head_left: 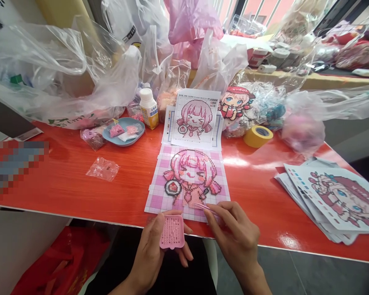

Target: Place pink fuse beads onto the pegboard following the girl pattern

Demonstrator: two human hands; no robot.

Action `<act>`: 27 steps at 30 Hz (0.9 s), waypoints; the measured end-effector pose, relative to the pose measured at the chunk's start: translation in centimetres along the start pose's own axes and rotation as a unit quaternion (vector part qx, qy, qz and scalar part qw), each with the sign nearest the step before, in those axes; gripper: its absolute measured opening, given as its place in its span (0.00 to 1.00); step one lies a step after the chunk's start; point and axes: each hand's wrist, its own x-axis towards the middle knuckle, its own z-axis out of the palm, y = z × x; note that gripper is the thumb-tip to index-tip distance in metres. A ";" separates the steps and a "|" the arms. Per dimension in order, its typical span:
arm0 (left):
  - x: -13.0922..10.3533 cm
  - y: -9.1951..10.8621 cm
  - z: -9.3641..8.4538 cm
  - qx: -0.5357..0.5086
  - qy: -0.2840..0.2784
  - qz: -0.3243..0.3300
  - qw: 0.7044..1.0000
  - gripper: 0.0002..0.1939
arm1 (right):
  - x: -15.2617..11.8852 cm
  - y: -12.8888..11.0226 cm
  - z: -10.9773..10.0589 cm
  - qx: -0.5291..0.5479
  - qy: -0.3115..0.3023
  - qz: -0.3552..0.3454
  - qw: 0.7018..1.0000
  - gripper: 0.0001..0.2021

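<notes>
My left hand [155, 241] is closed around a small pink bead tray [172, 232] with rows of tiny beads, held just off the table's front edge. Pinched in my right hand [236, 229] are pink tweezers [209, 209], their tips at the lower part of the bead picture. That bead picture [190, 172], a pink-haired cartoon figure, lies on a gridded pegboard [156, 203] with pink and white squares. Behind it a printed pattern sheet [197, 116] of the same figure leans upright. Whether the tweezer tips hold a bead is too small to tell.
On the red table [132, 180] a blue plate [124, 141] carries bead bags, beside a white-capped bottle [148, 108]. An empty plastic bag [103, 169] lies at left. Yellow tape [258, 136] and printed sheets [341, 200] are at right. Plastic bags [110, 78] crowd the back.
</notes>
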 end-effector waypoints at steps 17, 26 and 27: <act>-0.1 0.9 0.0 0.004 -0.069 -0.033 0.997 0.23 | -0.7 0.2 0.4 -0.031 0.012 -0.019 0.999 0.03; -0.3 2.2 -0.5 0.037 -0.112 -0.074 0.990 0.32 | -0.8 0.2 0.5 -0.065 0.011 -0.035 0.997 0.03; -0.4 2.4 -0.4 0.048 -0.105 -0.078 0.990 0.32 | -0.8 0.2 0.4 -0.067 0.010 -0.034 0.997 0.03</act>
